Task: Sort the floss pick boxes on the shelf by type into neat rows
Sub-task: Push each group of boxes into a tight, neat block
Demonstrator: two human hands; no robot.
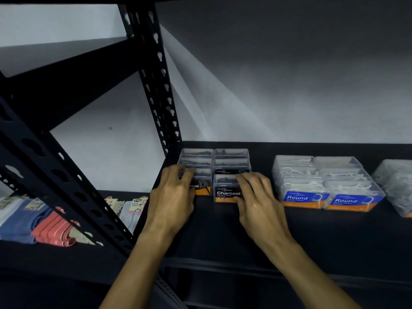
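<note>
Now left hand [172, 192] fingers grasping "Charcoal" box [201, 182]; right hand [256, 197] fingers grasping second "Charcoal" box [225, 189]; "Round" boxes [330, 188] beside.

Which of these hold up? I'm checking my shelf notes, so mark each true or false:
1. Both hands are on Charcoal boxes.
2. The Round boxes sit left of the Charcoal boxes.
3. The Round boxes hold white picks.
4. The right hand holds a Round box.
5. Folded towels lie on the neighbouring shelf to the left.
1. True: the left hand and the right hand each rest on a front box of the Charcoal boxes.
2. False: the Round boxes sit to the right of them.
3. True.
4. False: it touches a Charcoal box.
5. True: the folded towels lie beyond the black upright.
</note>
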